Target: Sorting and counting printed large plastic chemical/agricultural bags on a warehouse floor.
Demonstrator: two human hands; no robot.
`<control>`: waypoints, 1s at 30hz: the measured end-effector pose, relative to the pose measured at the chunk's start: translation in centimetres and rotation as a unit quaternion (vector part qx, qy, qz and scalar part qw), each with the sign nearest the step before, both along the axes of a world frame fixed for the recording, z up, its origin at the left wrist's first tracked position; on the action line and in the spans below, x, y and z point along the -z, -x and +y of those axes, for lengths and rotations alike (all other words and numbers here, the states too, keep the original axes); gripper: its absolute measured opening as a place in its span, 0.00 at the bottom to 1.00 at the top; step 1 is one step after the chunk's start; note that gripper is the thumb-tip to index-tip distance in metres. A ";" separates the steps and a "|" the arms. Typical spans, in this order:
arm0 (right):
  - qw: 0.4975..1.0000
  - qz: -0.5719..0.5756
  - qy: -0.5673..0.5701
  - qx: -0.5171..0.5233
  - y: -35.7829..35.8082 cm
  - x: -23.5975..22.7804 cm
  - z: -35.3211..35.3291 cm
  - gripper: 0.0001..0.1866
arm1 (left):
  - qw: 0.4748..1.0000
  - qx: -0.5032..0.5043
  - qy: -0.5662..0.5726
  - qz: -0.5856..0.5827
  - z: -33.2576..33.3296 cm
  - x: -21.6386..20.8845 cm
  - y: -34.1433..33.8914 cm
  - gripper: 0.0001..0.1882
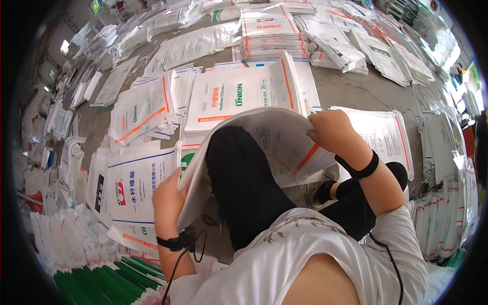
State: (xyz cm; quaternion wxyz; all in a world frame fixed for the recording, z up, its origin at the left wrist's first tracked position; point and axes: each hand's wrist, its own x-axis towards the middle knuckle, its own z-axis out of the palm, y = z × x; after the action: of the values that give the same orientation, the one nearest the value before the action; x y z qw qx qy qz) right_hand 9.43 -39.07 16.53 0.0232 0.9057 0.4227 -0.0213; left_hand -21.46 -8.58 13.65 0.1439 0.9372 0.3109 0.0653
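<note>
A white woven sack (292, 134), or a thin layer of several sacks, curves in an arch around my raised knee. My left hand (168, 201) grips its left edge with closed fingers. At the upper right corner, my right hand (333, 133) pinches the other edge. An orange stripe and faint print show on the side facing me. Just beyond the arch lies a stack of white sacks (239, 94) with orange stripes and green print. Left of my left hand are flat sacks with blue stripes (137, 185). My fingertips are partly hidden behind the held edges.
A fanned pile of orange-striped sacks (142, 109) lies at the left. Farther off stands a tall neat stack (269, 33). More sacks (384, 134) lie to the right of my knee. Bundles of green sacks (109, 282) fill the lower left. Grey concrete floor (356, 91) shows between piles.
</note>
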 end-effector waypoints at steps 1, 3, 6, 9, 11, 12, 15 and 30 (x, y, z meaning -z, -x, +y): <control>1.000 -0.007 0.004 -0.006 -0.4 0.4 0.3 0.13 | 0.997 -0.029 0.064 0.038 -0.5 0.0 -0.9 0.27; 1.000 -0.010 0.009 -0.001 -0.6 0.5 0.3 0.13 | 0.993 -0.033 0.112 0.004 -0.7 0.1 -1.3 0.29; 0.999 -0.012 0.031 0.003 -0.6 0.1 0.1 0.10 | 0.991 -0.015 0.130 -0.008 -3.0 0.0 -2.1 0.31; 0.994 -0.089 0.061 -0.004 0.1 -0.4 0.9 0.08 | 0.996 -0.003 0.078 0.039 -2.8 1.4 -2.0 0.35; 0.991 -0.125 0.001 -0.039 0.7 -0.3 2.5 0.09 | 0.998 -0.062 0.003 -0.013 -1.9 2.8 -1.1 0.27; 0.987 -0.149 -0.013 -0.053 0.7 0.4 3.3 0.11 | 0.998 -0.060 -0.007 -0.022 -1.3 3.1 -1.0 0.27; 0.996 -0.056 -0.020 -0.065 -1.0 2.8 5.0 0.09 | 0.993 -0.104 -0.023 0.055 1.7 3.4 -1.2 0.18; 0.997 -0.011 -0.042 -0.059 -6.0 3.1 6.2 0.09 | 0.987 0.055 -0.077 0.133 9.7 0.7 -3.1 0.15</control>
State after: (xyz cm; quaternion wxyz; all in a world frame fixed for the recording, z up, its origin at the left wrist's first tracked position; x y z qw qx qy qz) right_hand 15.43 -32.84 13.45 -0.0095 0.8795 0.4757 0.0076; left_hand -18.32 1.11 12.92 0.0324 0.9614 0.2697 -0.0444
